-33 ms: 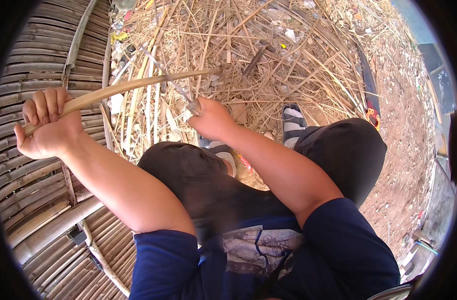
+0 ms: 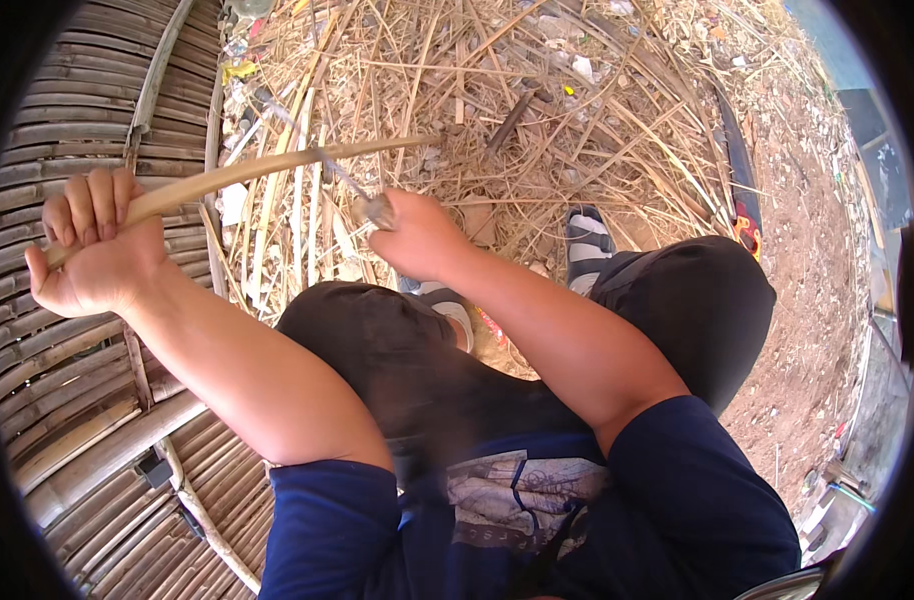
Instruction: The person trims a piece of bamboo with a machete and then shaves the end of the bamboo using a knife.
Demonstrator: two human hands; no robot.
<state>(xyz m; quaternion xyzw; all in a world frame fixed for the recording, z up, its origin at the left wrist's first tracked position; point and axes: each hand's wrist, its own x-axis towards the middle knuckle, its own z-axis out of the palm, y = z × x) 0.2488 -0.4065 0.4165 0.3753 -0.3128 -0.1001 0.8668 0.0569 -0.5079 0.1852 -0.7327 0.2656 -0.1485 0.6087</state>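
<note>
My left hand (image 2: 102, 240) is wrapped round the near end of a long, slightly curved bamboo strip (image 2: 232, 175), in front of the slatted wall. The strip reaches to the right, above the littered ground. In my right hand (image 2: 417, 235) is a knife (image 2: 349, 180) with a narrow, greyish blade, held in a closed fist. The blade points away and to the left and crosses the strip near its middle. Its far part is blurred, and most of the handle is hidden in my fist.
A bamboo-slat wall (image 2: 72, 180) runs along my left. Bamboo shavings and splinters (image 2: 537, 130) cover the ground ahead, with a short dark stick (image 2: 509, 122) among them. A long dark object (image 2: 737, 160) with an orange-and-red end lies right of the pile. Bare earth (image 2: 807, 330) lies farther right.
The blade has shifted slightly where it crosses the bamboo strip. Both hands keep their holds and have hardly moved.
</note>
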